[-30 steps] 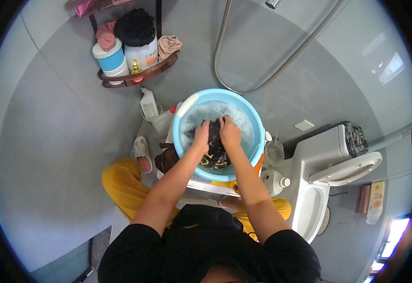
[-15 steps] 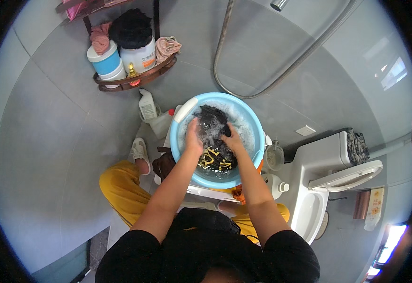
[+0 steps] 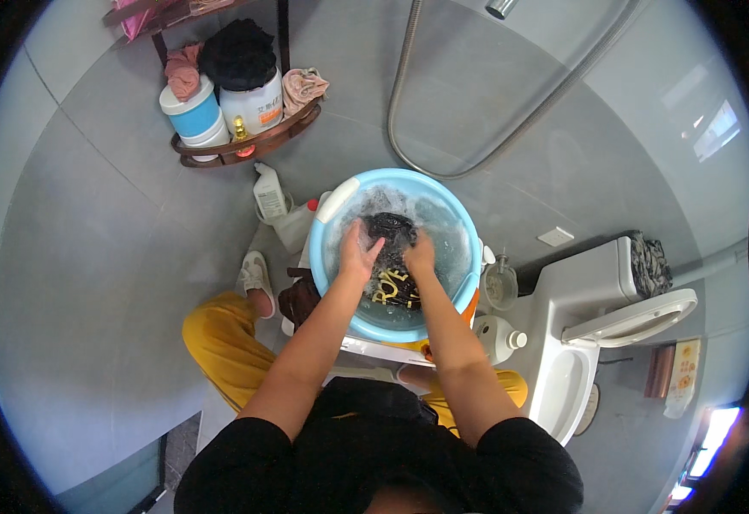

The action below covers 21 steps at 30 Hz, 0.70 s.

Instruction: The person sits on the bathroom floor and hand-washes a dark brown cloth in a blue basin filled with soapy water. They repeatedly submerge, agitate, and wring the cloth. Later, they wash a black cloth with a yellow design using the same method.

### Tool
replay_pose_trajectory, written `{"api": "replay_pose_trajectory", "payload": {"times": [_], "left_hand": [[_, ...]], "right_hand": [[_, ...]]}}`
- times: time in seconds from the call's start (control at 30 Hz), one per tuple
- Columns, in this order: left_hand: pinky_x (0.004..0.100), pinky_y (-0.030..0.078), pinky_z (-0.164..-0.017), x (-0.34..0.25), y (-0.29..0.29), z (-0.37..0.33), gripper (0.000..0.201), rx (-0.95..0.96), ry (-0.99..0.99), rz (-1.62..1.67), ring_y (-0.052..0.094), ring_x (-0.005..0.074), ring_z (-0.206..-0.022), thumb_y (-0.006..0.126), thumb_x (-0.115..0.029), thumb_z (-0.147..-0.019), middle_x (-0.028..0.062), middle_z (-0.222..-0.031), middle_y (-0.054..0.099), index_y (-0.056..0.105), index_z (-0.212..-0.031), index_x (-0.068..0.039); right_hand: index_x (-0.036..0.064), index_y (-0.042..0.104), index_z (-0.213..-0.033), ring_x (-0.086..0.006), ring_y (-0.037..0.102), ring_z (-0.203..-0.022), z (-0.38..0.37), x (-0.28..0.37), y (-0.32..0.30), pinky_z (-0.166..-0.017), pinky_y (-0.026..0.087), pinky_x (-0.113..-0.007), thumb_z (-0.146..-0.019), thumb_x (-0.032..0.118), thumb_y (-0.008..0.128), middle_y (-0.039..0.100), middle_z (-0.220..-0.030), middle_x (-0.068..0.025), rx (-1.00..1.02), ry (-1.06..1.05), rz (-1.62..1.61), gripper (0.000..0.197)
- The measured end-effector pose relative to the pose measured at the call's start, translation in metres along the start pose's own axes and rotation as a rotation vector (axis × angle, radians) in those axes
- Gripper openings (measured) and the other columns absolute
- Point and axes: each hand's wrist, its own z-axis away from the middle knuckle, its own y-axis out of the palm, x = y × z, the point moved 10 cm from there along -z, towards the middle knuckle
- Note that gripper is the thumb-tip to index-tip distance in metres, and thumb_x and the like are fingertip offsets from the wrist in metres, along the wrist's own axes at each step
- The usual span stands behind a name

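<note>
A light-blue round basin [image 3: 313, 257] of sudsy water stands in front of me. In it lies a wet black garment [image 3: 392, 231], partly under the foam, with yellow lettering on its near part. My left hand [image 3: 359, 253] is at the garment's left edge, fingers stretched up and the thumb apart, reaching over the cloth. On the opposite edge, my right hand [image 3: 420, 255] has its fingers curled in against the cloth, gripping it. Water and cloth hide some of the right fingertips.
Left of the basin are white bottles [image 3: 269, 193] and a jug with a red cap [image 3: 296, 226]. A white jug [image 3: 500, 337] and a toilet [image 3: 563, 377] stand to the right. A corner shelf [image 3: 293, 126] holds tubs and cloths. A shower hose [image 3: 402, 77] hangs behind.
The garment is bunched narrower between my hands, and its lettered part has shifted slightly. My right hand has turned and closed on the edge. My left thumb has come out over the cloth.
</note>
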Motion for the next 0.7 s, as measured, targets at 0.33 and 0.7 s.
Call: {"api": "replay_pose_trajectory", "payload": {"times": [0.33, 0.7], "left_hand": [[0.0419, 0.036, -0.096, 0.026, 0.016, 0.000, 0.038, 0.195, -0.221, 0.043, 0.047, 0.0247, -0.111, 0.048, -0.034, -0.090, 0.0071, -0.121, 0.051, 0.048, -0.121, -0.011], [0.0319, 0.051, -0.060, 0.018, 0.071, 0.043, 0.034, 0.499, -0.314, 0.176, 0.057, 0.0215, -0.070, 0.051, -0.041, -0.089, 0.0104, -0.091, 0.053, 0.044, -0.105, -0.011]], "right_hand": [[0.0032, 0.063, -0.100, -0.0253, 0.060, -0.083, 0.032, 0.072, -0.062, -0.077, 0.045, -0.031, -0.074, 0.015, 0.064, 0.062, -0.092, -0.0179, -0.090, -0.194, -0.447, 0.029], [0.0096, 0.063, -0.090, -0.0353, 0.057, -0.089, 0.168, 0.173, -0.113, -0.077, 0.047, -0.038, -0.070, 0.013, 0.071, 0.055, -0.095, -0.0178, -0.026, -0.759, -0.283, 0.022]]}}
